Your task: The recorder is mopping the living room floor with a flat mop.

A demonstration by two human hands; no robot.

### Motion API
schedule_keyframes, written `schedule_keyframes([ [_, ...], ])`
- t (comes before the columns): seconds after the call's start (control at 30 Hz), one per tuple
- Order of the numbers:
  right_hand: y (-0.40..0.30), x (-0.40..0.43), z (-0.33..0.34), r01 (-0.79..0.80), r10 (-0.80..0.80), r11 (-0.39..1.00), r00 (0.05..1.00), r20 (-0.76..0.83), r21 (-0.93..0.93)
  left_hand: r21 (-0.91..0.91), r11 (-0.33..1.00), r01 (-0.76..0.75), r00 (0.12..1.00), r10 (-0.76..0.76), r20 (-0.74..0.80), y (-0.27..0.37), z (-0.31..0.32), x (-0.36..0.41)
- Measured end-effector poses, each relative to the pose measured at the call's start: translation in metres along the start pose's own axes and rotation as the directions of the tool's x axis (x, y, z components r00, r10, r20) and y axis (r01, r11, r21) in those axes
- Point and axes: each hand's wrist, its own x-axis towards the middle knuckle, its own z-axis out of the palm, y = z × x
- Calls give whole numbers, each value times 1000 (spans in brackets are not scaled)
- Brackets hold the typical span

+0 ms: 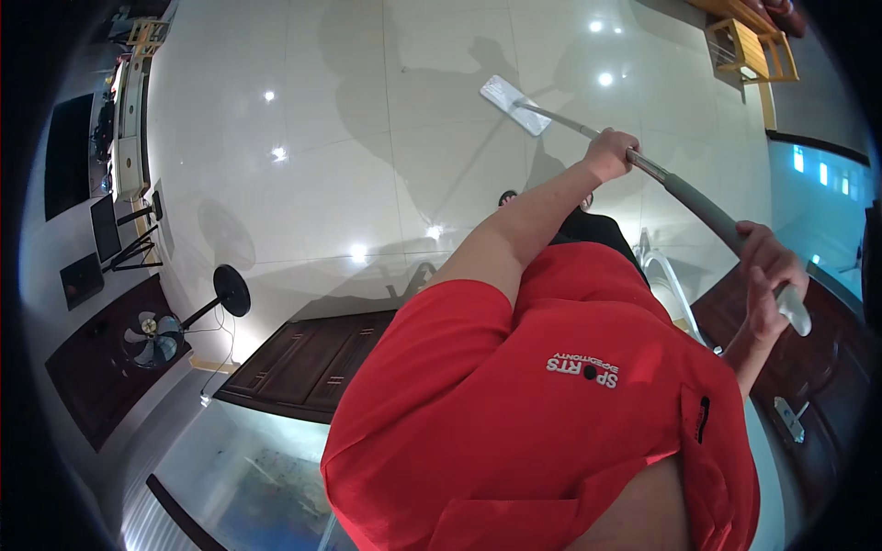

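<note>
My left hand [612, 156] is closed around the metal tube of a flat mop, partway down its pole. My right hand [772, 275] holds the grey grip [710, 212] near its upper end, and the light end cap sticks out below the palm. The pole slants from the right down towards the upper middle of the view. Its flat white mop head [503, 95] lies on the pale tiled floor [441, 165], beyond my feet. My feet show only in part.
A standing fan [153, 339] is at the left, near a dark wooden cabinet [296, 365] and a glass tank [269, 482]. A wooden chair [747, 52] stands at the upper right. A long drawer unit [129, 162] lines the left wall. At the right is a dark door [820, 392] with a handle.
</note>
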Motion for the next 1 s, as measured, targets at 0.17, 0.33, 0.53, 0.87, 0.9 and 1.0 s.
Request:
schedule_keyframes([
  [0.17,-24,41,12,170,-162,986,936,314,5,-39,999,25,990,-31,-137,8,-48,-16],
  [0.33,-15,85,-27,138,-195,975,905,378,174,39,991,131,959,-117,-258,22,-93,-48],
  [0.53,71,159,83,-123,-229,877,742,630,465,57,872,487,812,-427,-398,-62,-161,-144],
  [0.87,151,219,226,-423,-150,801,544,825,424,89,658,748,628,-658,-416,-189,-233,-221],
  [0.9,158,231,219,-414,-126,818,549,827,400,80,653,753,619,-660,-426,-191,-241,-199],
  [1.0,180,251,194,-279,-145,833,722,676,477,131,683,718,665,-619,-418,-200,-256,-132],
])
